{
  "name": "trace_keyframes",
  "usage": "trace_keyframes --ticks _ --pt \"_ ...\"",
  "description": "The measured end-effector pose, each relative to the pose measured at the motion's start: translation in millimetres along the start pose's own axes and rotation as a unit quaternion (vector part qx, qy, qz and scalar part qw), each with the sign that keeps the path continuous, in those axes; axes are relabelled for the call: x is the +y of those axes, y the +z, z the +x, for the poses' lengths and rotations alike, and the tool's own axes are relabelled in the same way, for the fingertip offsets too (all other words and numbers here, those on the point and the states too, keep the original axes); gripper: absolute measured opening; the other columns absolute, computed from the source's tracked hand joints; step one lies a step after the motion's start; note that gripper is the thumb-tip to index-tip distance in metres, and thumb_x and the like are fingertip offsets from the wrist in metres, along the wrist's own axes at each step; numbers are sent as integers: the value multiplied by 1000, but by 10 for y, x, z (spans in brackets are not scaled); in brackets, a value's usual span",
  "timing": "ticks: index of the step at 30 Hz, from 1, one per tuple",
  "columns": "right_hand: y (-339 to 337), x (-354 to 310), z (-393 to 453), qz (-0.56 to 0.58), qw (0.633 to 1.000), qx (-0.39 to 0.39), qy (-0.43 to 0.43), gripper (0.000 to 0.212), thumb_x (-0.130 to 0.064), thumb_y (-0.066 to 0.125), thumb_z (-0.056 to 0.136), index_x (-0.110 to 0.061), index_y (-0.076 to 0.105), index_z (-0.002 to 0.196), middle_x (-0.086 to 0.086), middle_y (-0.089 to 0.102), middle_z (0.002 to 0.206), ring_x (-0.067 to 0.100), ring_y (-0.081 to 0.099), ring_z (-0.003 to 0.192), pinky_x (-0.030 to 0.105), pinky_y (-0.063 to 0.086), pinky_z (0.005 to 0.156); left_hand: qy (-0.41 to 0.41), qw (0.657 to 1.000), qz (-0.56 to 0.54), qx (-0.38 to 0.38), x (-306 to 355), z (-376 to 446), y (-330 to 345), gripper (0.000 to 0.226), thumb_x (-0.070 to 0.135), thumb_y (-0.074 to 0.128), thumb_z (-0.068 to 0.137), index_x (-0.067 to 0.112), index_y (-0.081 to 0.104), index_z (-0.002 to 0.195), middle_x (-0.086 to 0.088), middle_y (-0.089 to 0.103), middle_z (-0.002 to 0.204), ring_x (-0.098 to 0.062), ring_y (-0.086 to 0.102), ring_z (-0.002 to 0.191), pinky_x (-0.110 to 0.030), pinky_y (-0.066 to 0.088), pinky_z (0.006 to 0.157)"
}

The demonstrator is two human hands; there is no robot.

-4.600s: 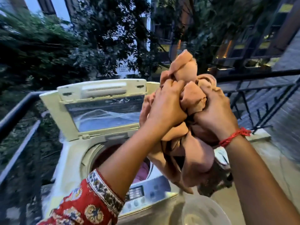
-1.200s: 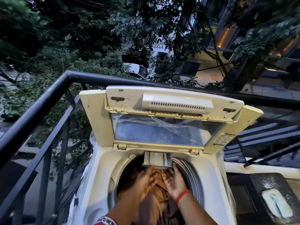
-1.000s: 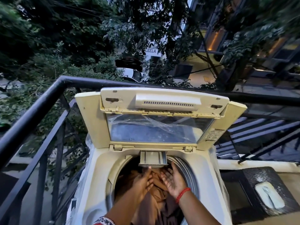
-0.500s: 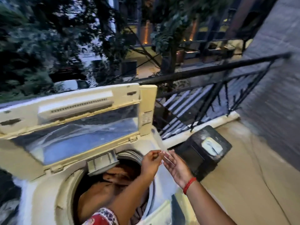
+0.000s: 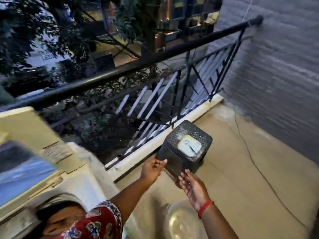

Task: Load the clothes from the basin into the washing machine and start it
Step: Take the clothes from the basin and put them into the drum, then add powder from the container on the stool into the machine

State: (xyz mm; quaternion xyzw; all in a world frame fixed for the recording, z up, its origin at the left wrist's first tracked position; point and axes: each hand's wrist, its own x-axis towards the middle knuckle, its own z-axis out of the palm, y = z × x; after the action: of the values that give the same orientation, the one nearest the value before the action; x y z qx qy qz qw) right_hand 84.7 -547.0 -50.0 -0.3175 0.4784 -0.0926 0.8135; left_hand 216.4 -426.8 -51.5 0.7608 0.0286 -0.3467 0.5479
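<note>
We are between steps here: both arms stretch away from the washing machine (image 5: 82,183) toward a black stool (image 5: 185,149) standing at about two o'clock from the drum. The left hand (image 5: 152,169) reaches with fingers extended and grasps nothing; the right hand (image 5: 194,186) is spread flat, released, also empty. On the stool's seat lies a pale packet (image 5: 189,147), possibly detergent, though blur keeps us from saying.

The clothes (image 5: 62,219) sit brownish inside the open drum at seven o'clock in the frame, the lid (image 5: 25,152) standing up behind them. The basin (image 5: 181,221) rests on the floor at six o'clock, beneath the right wrist, and looks empty to us, so loading seems done.

Our judgement: the next move is picking up that packet, bringing it to the drum, then lowering the lid and pressing start.

As for writing, a sticker (image 5: 56,151) on the lid's corner carries print too smeared to read.
</note>
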Motion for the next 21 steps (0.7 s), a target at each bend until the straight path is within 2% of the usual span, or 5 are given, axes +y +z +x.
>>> trace_keyframes --ticks 3,7,10,15,21 --pt "-351 -169 631 -43 999 24 20 10 -17 59 94 -9 63 99 9 67 93 24 61 84 28 51 68 -55 997 50 -31 -263 839 372 58 65 74 61 12 69 84 -6 72 82 -19 65 70 -30 52 60" --pt "-729 -333 1548 -122 990 68 34 12 -5 60 90 -3 65 101 16 67 87 25 62 72 26 49 61 -78 992 98 5 -175 1414 716 26 38 69 85 12 69 83 -11 73 90 -29 68 83 -37 58 76" --pt "-927 -386 2195 -164 982 90 28 16 1 61 88 2 65 103 18 65 84 22 58 64 24 48 58 -55 981 186 -16 -215 1843 959 34 45 56 91 15 68 79 -13 72 90 -32 68 88 -39 57 84" --pt "-1027 -361 3092 -168 978 124 28 9 6 62 85 -3 64 86 17 63 72 23 59 57 23 51 50 -16 967 253 -22 -278 2446 1437 36 37 50 97 6 69 101 -14 72 102 -28 65 94 -33 49 86" --pt "-1070 -190 3791 -199 965 172 16 13 -8 76 71 -14 67 79 12 68 68 23 61 61 37 53 67 -32 955 293 19 -494 3072 1833 21 25 48 95 13 65 98 -13 67 109 -29 61 97 -32 48 80"
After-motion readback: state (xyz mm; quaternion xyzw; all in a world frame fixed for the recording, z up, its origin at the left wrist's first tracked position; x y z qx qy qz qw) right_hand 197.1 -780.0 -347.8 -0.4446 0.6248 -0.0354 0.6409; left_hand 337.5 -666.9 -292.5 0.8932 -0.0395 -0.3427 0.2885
